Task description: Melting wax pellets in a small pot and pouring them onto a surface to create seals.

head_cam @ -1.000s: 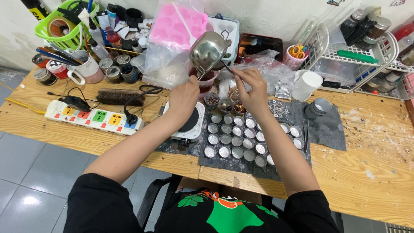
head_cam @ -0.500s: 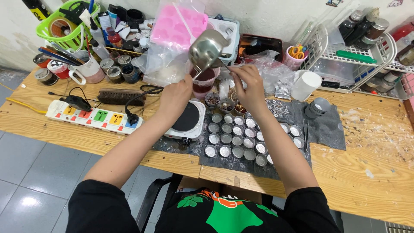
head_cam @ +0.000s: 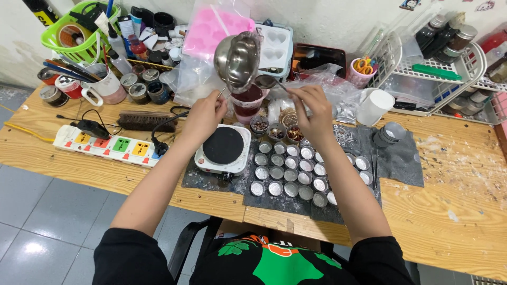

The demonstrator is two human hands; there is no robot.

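My left hand (head_cam: 205, 114) grips the thin handle of a small steel melting pot (head_cam: 237, 59), tipped on its side over a clear cup of dark red liquid (head_cam: 247, 102). Holding a metal spoon (head_cam: 266, 82) by its handle, my right hand (head_cam: 312, 109) keeps the bowl of the spoon at the pot's mouth, above the cup. Below both hands, several small round metal tins (head_cam: 291, 174) stand in rows on a dark mat (head_cam: 260, 199). A white electric hot plate (head_cam: 224, 148) with a black top sits just under my left hand.
A white power strip (head_cam: 108, 146) and a brush (head_cam: 140, 121) lie at left. Jars, a mug and a green basket (head_cam: 74, 31) crowd the back left. A pink mould (head_cam: 216, 26), white cup (head_cam: 374, 107) and wire rack (head_cam: 438, 58) stand behind. Wooden table edge (head_cam: 296, 219) in front.
Both hands rose slightly and the pot tipped further over the red cup, with the spoon staying at its mouth.
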